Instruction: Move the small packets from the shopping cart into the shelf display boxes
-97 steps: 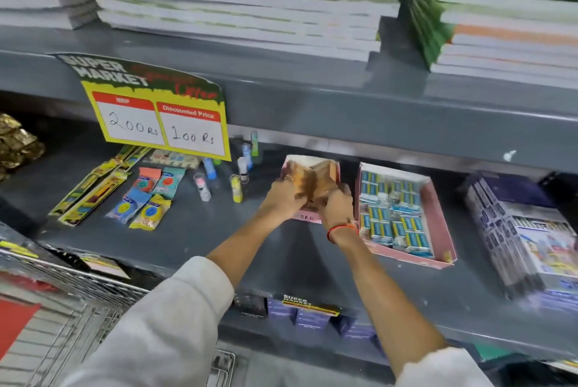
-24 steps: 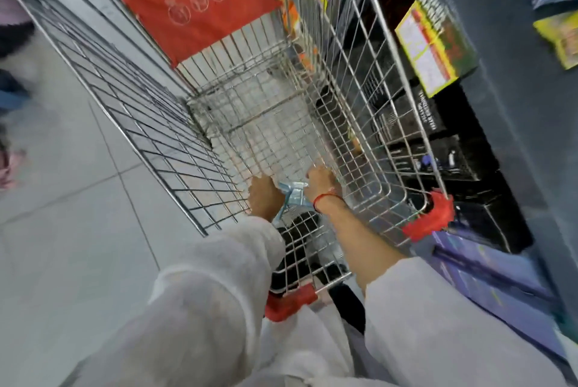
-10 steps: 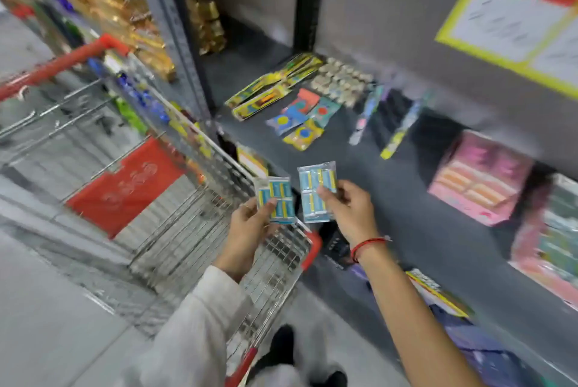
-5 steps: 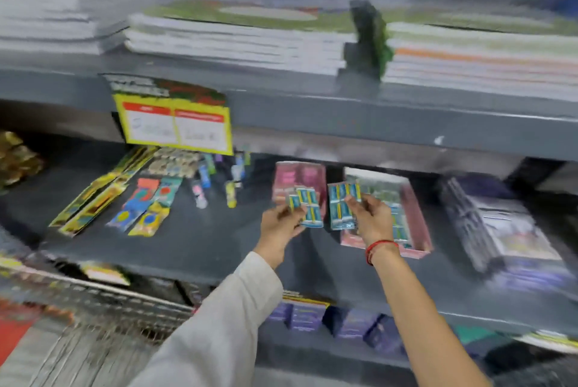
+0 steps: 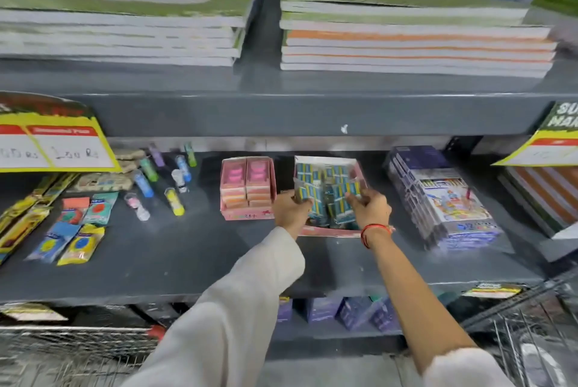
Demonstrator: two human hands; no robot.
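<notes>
Both our hands, left (image 5: 292,208) and right (image 5: 370,210), grip blue-and-yellow plastic packets (image 5: 325,203) over the pink cardboard display box (image 5: 328,231). Dropped askew, we risk spilling some toward six o'clock onto the shelf.

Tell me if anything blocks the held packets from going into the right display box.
Nothing visible does. Both hands, left and right, hold the packets right over the open box, already holding similar packets. The pink box stands clear to its left.

Glossy clear-plastic blue packets (image 5: 316,203) sit between both hands, over a matt pink cardboard display box (image 5: 328,231). Beneath them, the dark grey painted-metal shelf (image 5: 175,261) looks smooth and dull.
</notes>
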